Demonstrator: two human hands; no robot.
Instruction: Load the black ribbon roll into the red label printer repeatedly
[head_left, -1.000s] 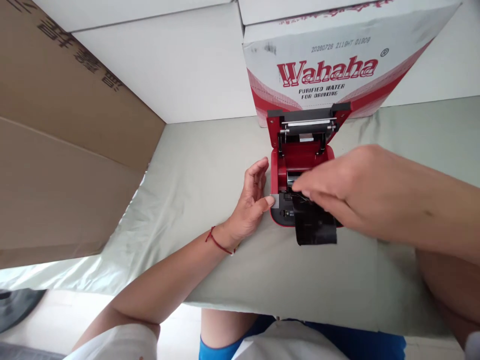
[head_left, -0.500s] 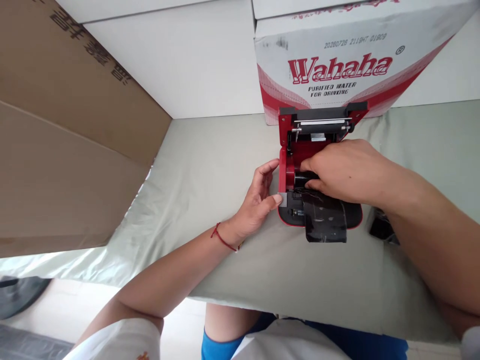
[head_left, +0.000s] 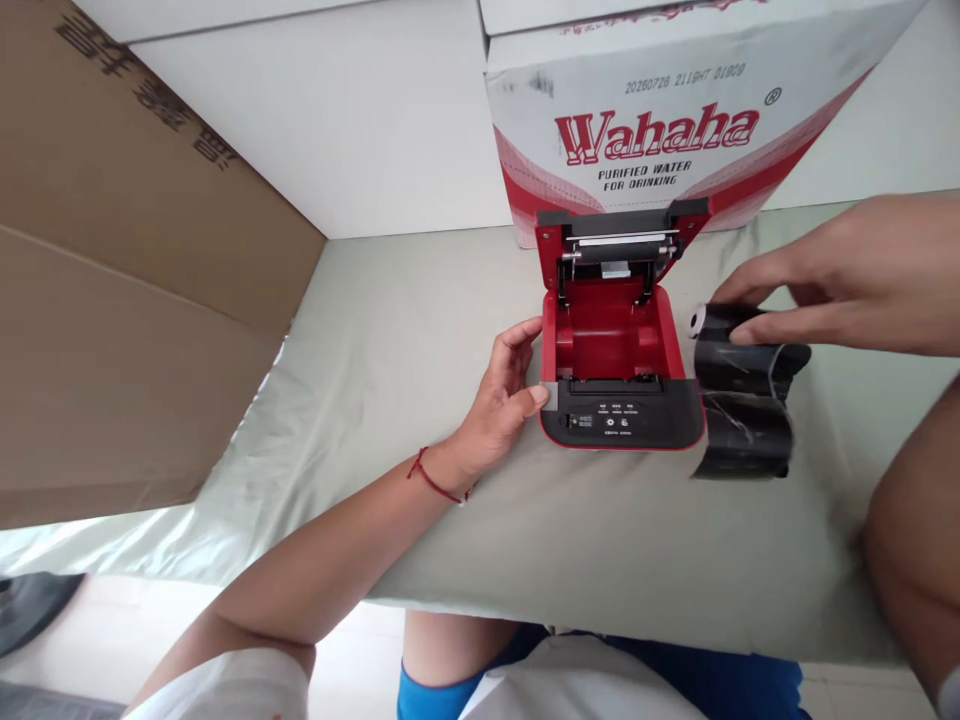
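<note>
A red and black label printer (head_left: 622,425) stands on the cloth with its lid (head_left: 622,240) raised, and its red inner bay shows bare. My left hand (head_left: 506,395) grips the printer's left side, thumb on a grey tab and fingers along the outer wall. To the right of the printer, my right hand (head_left: 832,280) pinches a roll of black labels (head_left: 739,360) between thumb and fingers. The roll's white core faces the printer, and its loose strip hangs in a curl toward me. Part of the roll is covered by my fingers.
A white and red water carton (head_left: 660,130) stands right behind the printer's lid. To the left is a large brown cardboard box (head_left: 142,300). Pale green cloth (head_left: 420,290) covers the table, whose front edge lies close to my legs.
My right hand has lifted the black label roll out of the printer's bay and carried it right. My left hand keeps its hold on the printer. The view has shifted slightly.
</note>
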